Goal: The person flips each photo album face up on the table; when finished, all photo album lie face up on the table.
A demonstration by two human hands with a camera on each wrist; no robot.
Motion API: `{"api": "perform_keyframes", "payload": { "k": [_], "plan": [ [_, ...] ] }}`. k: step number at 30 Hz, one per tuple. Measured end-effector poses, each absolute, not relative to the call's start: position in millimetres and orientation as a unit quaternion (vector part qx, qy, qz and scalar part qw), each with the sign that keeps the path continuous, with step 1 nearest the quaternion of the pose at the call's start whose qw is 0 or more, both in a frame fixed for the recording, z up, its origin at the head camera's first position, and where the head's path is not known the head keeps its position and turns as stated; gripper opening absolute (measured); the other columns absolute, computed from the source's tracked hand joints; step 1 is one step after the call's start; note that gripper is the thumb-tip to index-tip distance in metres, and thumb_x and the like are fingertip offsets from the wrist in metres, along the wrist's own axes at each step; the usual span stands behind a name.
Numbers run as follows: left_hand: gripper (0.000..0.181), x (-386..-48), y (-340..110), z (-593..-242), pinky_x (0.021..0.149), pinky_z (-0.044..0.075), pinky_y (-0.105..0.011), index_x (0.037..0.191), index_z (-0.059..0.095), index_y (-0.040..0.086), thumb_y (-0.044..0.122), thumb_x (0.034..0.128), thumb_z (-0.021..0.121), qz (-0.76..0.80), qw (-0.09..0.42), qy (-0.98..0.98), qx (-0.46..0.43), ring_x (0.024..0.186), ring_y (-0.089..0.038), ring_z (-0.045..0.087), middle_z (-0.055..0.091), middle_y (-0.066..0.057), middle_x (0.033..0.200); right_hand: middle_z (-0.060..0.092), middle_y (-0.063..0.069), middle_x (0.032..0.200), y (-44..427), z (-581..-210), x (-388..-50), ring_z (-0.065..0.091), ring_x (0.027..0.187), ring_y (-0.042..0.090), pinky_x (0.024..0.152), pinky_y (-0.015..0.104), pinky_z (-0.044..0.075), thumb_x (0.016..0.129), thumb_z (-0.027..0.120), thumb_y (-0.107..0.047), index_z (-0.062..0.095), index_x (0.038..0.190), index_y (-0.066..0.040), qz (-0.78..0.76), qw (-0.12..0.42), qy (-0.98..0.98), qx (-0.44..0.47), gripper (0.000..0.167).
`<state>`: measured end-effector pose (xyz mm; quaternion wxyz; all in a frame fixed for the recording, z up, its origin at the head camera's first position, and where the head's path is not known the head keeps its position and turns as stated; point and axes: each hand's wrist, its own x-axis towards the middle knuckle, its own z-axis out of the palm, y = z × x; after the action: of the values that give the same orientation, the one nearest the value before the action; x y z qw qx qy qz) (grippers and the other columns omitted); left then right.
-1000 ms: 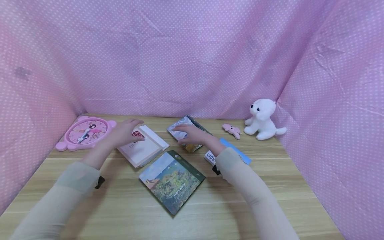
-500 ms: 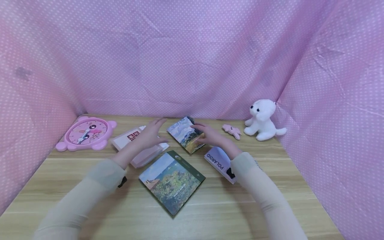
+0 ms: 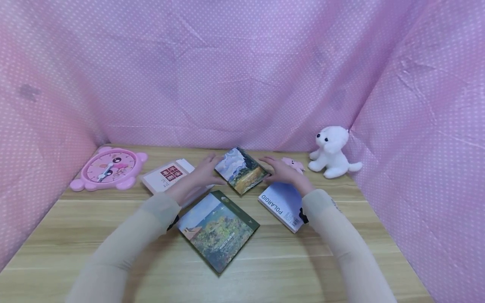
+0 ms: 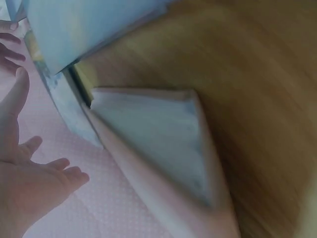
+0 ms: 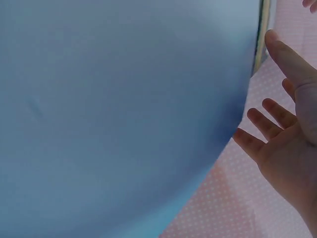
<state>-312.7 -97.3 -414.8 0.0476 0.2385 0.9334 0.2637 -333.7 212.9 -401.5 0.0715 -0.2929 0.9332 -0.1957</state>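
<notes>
A small book with a painted landscape cover lies at the middle back of the table. My left hand hovers at its left edge, fingers spread and thumb apart. On the other side, my right hand is held by the right edge with its fingers extended. Whether either hand touches the book, I cannot tell. In the left wrist view the left hand shows an open palm, as does the right hand in the right wrist view. The right hand partly covers a small pink plush toy.
A photo album lies in front. A white book with a red emblem sits left, partly under the left arm. The blue-white POLAROID book is beside the right forearm. A pink toy clock and white plush dog stand farther out.
Both hands have moved rightward, the left from over the white book, the right from above the painted book to its right edge. The painted book seems nearly unmoved.
</notes>
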Motion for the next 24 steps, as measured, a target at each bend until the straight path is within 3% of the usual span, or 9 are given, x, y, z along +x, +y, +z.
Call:
{"api": "perform_keyframes", "payload": {
  "k": [11,18,24],
  "plan": [
    [0.089,-328,-91,-425,0.112,0.015,-0.062,0.151,0.023,0.015,0.036,0.0806,0.074,0.283,0.129,0.926,0.215,0.142,-0.044,0.004,0.003,-0.025,0.155,0.041,0.02,0.144,218,-412,-345,0.037,0.132,0.038,0.111,0.05,0.028,0.079,0.077,-0.016,0.037,0.142,-0.001,-0.197,0.084,0.931,-0.295,0.077],
    [0.082,-334,-92,-429,0.112,0.016,-0.061,0.149,0.028,0.015,0.032,0.0829,0.073,0.279,0.138,0.927,0.208,0.141,-0.046,0.007,0.004,-0.028,0.154,0.046,0.021,0.14,213,-414,-349,0.044,0.128,0.037,0.107,0.048,0.036,0.083,0.073,-0.017,0.038,0.142,-0.001,-0.199,0.129,0.932,-0.275,0.071],
    [0.07,-338,-88,-429,0.113,0.018,-0.057,0.144,0.038,0.013,0.027,0.0843,0.071,0.26,0.13,0.933,0.214,0.14,-0.045,0.013,0.011,-0.029,0.153,0.05,0.022,0.135,213,-417,-351,0.048,0.123,0.036,0.102,0.047,0.041,0.087,0.069,-0.015,0.039,0.142,-0.002,-0.208,0.131,0.932,-0.266,0.064]
  ]
}}
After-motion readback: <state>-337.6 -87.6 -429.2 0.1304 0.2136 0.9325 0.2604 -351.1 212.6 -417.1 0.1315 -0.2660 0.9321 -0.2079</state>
